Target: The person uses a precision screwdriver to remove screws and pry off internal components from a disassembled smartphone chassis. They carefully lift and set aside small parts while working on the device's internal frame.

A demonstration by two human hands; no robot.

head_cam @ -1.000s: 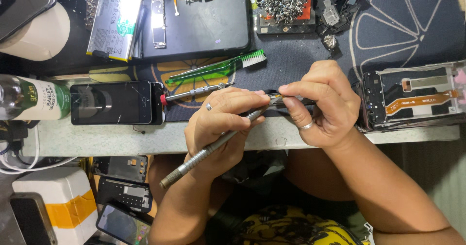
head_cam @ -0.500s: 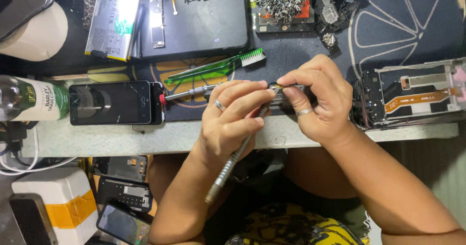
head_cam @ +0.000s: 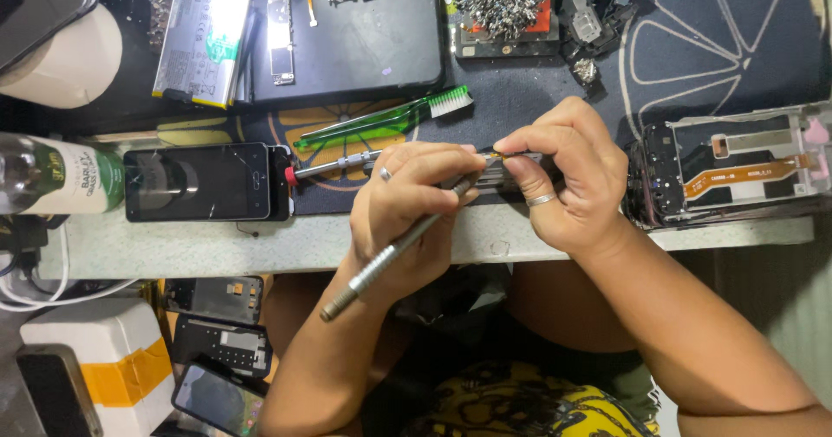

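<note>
We see the left hand [head_cam: 416,207] clenched around a metal screwdriver [head_cam: 394,251], whose knurled handle slants down and to the left past the table edge [head_cam: 217,246] while its tip points up toward the right hand [head_cam: 568,173]. The right hand pinches a small dark part [head_cam: 498,173] between thumb and fingers, just above the table edge; we cannot tell what the part is, since the fingers hide most of it. The screwdriver tip meets that part where the two hands come together, thumbs nearly touching. Each hand wears a ring. Just left of the hands lies a second driver [head_cam: 334,167] with a red end, and above it a green toothbrush [head_cam: 381,121] lies tilted, bristles to the right. Further left, a black phone [head_cam: 204,181] rests flat on the table, beside a bottle [head_cam: 52,175] with a green label lying on its side. To the right of the hands sits an opened phone frame [head_cam: 728,173] with an orange flex cable running along it, close to the right wrist. At the top, a dark tablet [head_cam: 364,43] bears a circuit board, with a battery [head_cam: 201,43] to its left and a tray of screws [head_cam: 507,8] to its right. Below the table edge, more phone parts [head_cam: 217,324] lie stacked near a white box [head_cam: 95,363] banded with yellow tape.
</note>
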